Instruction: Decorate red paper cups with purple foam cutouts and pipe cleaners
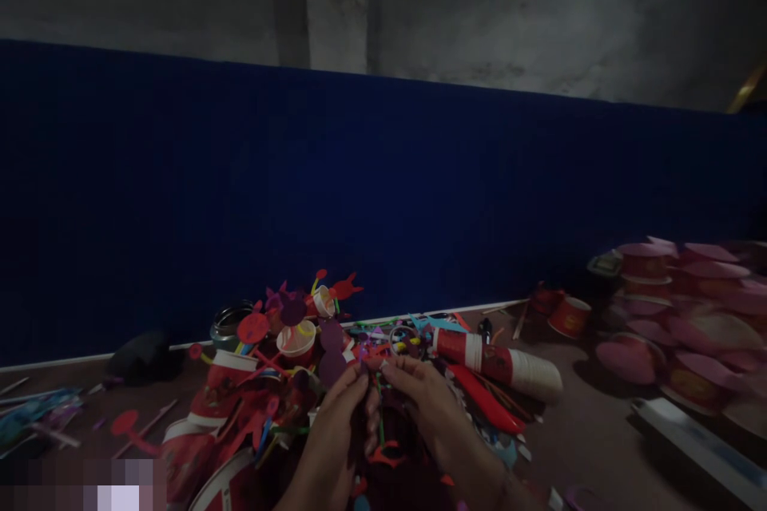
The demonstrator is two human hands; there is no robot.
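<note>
My left hand [336,429] and my right hand [432,401] meet low in the middle of the head view, fingertips bent together in a pinch. What they pinch is too small and dark to make out. A thin green strip [380,413] shows between the palms, and a red cut-out shape [389,455] lies below it. Beyond the fingertips is a heap of small coloured pieces [375,350]. To the left of my left hand are red paper cups, one a white-rimmed cup [296,343], mixed with red and purple cut-outs [252,327].
Right of my hands lies a stack of nested red-and-white paper cups [515,371] beside a red plastic piece [488,399]. Farther right stand piled cups with pink discs [698,367] and a long white box [701,447]. A dark blue panel [383,192] rises behind.
</note>
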